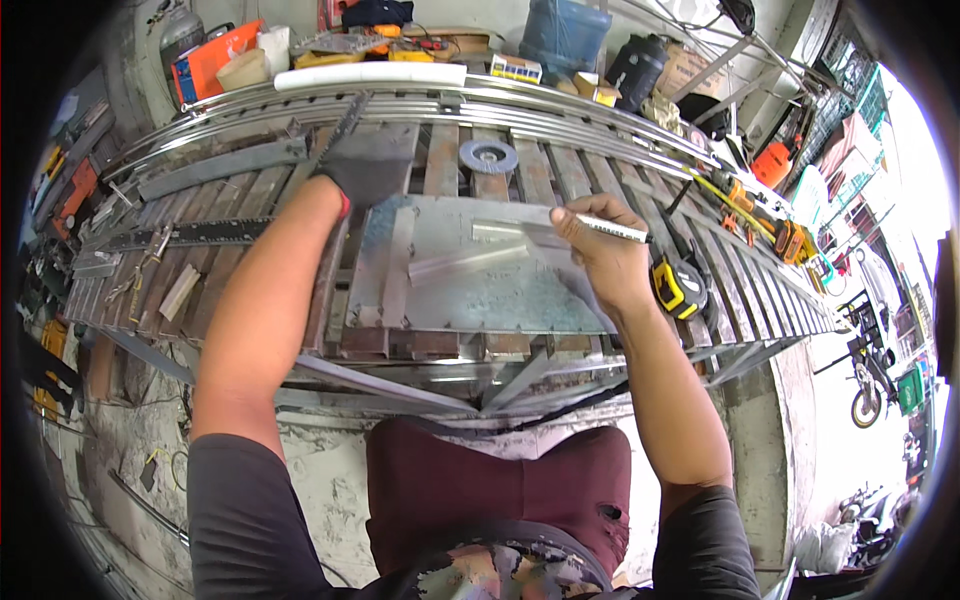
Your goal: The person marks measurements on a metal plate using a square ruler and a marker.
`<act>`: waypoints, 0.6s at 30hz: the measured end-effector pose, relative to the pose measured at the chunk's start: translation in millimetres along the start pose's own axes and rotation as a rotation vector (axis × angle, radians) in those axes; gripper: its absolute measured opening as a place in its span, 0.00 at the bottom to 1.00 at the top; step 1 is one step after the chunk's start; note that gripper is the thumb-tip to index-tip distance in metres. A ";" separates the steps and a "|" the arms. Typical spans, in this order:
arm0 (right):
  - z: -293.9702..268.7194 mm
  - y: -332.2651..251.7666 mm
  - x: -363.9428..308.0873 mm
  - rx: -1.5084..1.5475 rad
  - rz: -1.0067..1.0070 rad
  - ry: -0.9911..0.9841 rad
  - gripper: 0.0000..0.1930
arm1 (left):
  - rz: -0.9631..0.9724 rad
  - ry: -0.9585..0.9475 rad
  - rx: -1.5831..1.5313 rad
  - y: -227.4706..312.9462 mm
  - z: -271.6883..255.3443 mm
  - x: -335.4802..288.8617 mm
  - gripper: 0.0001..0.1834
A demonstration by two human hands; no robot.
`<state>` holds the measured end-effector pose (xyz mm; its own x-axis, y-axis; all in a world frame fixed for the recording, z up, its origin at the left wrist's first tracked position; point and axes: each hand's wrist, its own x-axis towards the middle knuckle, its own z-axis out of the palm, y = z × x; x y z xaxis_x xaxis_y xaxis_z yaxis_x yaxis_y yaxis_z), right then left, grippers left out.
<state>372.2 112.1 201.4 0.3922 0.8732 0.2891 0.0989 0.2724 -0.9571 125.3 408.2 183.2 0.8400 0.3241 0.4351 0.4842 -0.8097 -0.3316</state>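
My right hand (605,250) is bare and closed around a white marker (612,228), held above the right part of a grey metal sheet (470,310). Two thin metal strips show on that sheet, a slanted angled strip (468,262) and a shorter strip (510,231). A dark glove covers my left hand (372,172), which is over the slatted table past the sheet's far left corner; its fingers are too blurred to read. Beside the glove runs a dark marked metal ruler arm (342,135). Another dark marked ruler (190,234) passes beneath my left forearm.
A grinding disc (488,156) lies beyond the sheet. A yellow-black tape measure (680,285) sits right of my right hand. Long shiny tubes (400,108) span the table's far side. Yellow power tools (790,240) lie at the right edge; a small block (179,292) lies left.
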 end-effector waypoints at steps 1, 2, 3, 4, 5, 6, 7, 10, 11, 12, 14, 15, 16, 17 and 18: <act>0.2 -6.2 12.4 -0.231 -0.139 0.100 0.10 | -0.004 0.070 -0.055 6.0 -0.6 -1.5 0.21; 2.6 -12.6 26.5 -0.458 -0.277 0.202 0.11 | -0.007 0.138 -0.108 9.6 -2.2 0.7 0.23; 24.5 -34.4 34.0 -0.400 -0.190 0.248 0.14 | -0.103 0.123 -0.269 7.9 0.9 -1.8 0.24; 32.3 -46.2 47.5 -0.162 -0.215 0.238 0.14 | -0.095 0.122 -0.263 9.7 -2.6 -0.3 0.24; 37.1 -44.0 74.1 -0.111 -0.303 0.259 0.12 | -0.042 0.181 -0.266 13.0 -4.0 -0.4 0.24; 37.2 -39.3 97.5 -0.059 -0.394 0.281 0.10 | 0.013 0.243 -0.266 21.5 -9.2 2.5 0.25; 32.3 -30.4 112.9 -0.064 -0.398 0.297 0.10 | -0.093 0.095 -0.310 40.0 -36.7 9.2 0.26; 46.9 -1.4 134.7 -0.143 -0.527 0.278 0.11 | -0.159 0.000 -0.178 36.3 -55.9 1.0 0.30; 45.8 10.4 129.8 -0.297 -0.589 0.216 0.11 | -0.163 -0.007 -0.165 31.9 -56.7 0.8 0.30; 47.1 15.1 123.9 -0.451 -0.641 0.153 0.11 | -0.181 0.024 -0.176 29.4 -55.5 -1.5 0.32; 47.2 16.2 124.4 -0.493 -0.672 0.111 0.07 | -0.196 0.045 -0.179 25.9 -53.6 -4.9 0.35; 48.1 12.2 122.4 -0.447 -0.641 0.176 0.06 | -0.262 0.063 -0.225 26.3 -53.6 -3.2 0.36; 46.6 10.8 120.9 -0.401 -0.609 0.241 0.06 | -0.327 0.083 -0.271 27.4 -53.5 -1.6 0.38; 42.5 11.6 120.5 -0.392 -0.560 0.261 0.07 | -0.322 0.080 -0.264 30.4 -52.0 -2.0 0.38; 39.5 11.0 121.3 -0.378 -0.564 0.265 0.07 | -0.242 0.141 -0.281 32.6 -52.1 -5.1 0.39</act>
<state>384.8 236.9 226.8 0.3919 0.5007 0.7718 0.6416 0.4525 -0.6193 124.0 354.6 213.8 0.6582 0.4680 0.5897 0.5619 -0.8267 0.0288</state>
